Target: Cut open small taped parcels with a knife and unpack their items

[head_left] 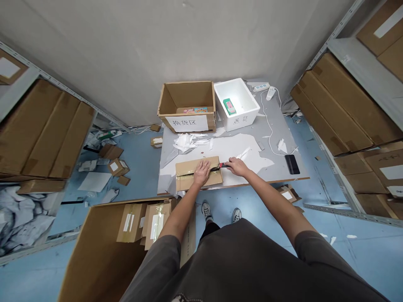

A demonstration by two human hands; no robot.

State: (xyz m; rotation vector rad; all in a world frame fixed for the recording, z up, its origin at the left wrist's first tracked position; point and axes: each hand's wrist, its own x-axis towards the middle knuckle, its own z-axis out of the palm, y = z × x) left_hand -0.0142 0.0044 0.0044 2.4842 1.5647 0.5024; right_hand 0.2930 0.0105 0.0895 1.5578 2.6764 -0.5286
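A flat cardboard box (pixel 184 169) lies at the front edge of the table, with tape along its middle seam. My left hand (pixel 201 171) rests flat on top of it, fingers stretched out. In my right hand (pixel 236 166) is a red and black utility knife (pixel 224 165), gripped by its handle. The knife's front end reaches the right part of the box's seam, close to my left fingers. Whether the blade is inside the seam cannot be made out.
Behind stand an open carton (pixel 185 121) and a white foam box (pixel 242 120), each with small packets inside. Crumpled white paper (pixel 185 142) lies before them. A black phone (pixel 292 164) is at the table's right. A large open carton (pixel 91 251) stands front left; shelves flank both sides.
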